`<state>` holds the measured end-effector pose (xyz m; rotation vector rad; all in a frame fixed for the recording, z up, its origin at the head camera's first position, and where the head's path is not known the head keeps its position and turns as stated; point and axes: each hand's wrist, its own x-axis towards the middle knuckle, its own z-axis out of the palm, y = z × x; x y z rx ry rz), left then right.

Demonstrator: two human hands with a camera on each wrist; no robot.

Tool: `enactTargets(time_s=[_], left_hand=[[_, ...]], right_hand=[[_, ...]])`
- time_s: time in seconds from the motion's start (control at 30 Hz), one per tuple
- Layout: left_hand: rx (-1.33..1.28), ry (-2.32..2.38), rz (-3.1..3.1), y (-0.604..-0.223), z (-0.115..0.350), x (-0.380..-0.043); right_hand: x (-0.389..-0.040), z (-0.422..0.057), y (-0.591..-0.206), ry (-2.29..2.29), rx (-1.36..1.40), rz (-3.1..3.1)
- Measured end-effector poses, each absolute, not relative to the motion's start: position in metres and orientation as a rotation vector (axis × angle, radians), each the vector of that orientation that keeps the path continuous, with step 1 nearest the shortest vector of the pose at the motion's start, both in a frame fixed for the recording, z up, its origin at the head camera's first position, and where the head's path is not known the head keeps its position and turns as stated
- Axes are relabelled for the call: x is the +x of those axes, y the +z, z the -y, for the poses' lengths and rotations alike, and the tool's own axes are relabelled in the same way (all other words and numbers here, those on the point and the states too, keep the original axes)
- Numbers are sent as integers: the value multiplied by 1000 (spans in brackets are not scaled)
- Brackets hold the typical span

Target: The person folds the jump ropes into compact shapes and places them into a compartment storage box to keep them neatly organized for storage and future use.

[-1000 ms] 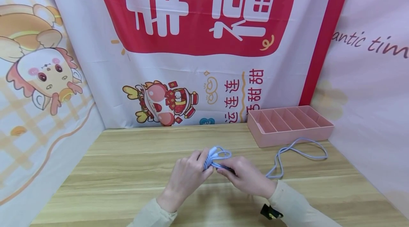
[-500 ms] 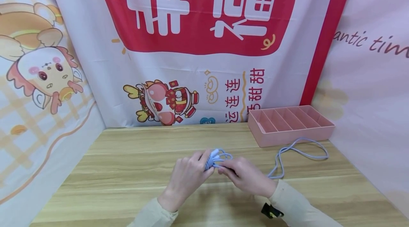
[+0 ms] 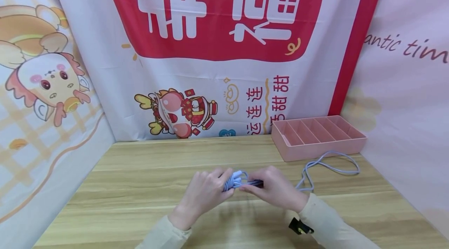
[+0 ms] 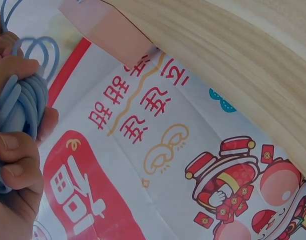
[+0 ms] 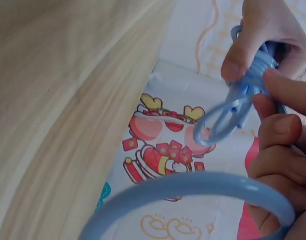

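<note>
A light blue cable (image 3: 228, 183) is wound into a tight bundle between the two hands, with pale connector ends and small loops standing out of it. My left hand (image 3: 205, 192) grips the wound part, its fingers curled round the coils (image 4: 33, 102) in the left wrist view. On the bundle's right, my right hand (image 3: 277, 188) pinches the cable between thumb and fingers. A dark narrow piece (image 3: 257, 183) shows at the right fingers; its kind is unclear. From the right hand a loose length of cable (image 3: 308, 171) runs to the table, and arches large across the right wrist view.
A pink divided box (image 3: 317, 136) stands at the table's back right, the loose cable lying before it. The wooden table (image 3: 140, 171) ends at a printed cloth backdrop (image 3: 210, 66), with cloth on both sides. A black clip (image 3: 300, 226) is at the right sleeve.
The right hand has turned and shifted slightly right, showing more of the dark piece. The connector ends have tipped a little down and right. The left hand keeps its grip on the bundle.
</note>
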<state>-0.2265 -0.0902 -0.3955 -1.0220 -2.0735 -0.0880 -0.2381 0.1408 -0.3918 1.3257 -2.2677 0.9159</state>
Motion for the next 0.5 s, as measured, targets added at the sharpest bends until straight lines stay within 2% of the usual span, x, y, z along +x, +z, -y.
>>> enactTargets(time_s=[0.5], left_hand=[[-1150,-11,2069,-394,92,-229]], right_hand=[[-241,-144,-389,926,1507,2153]])
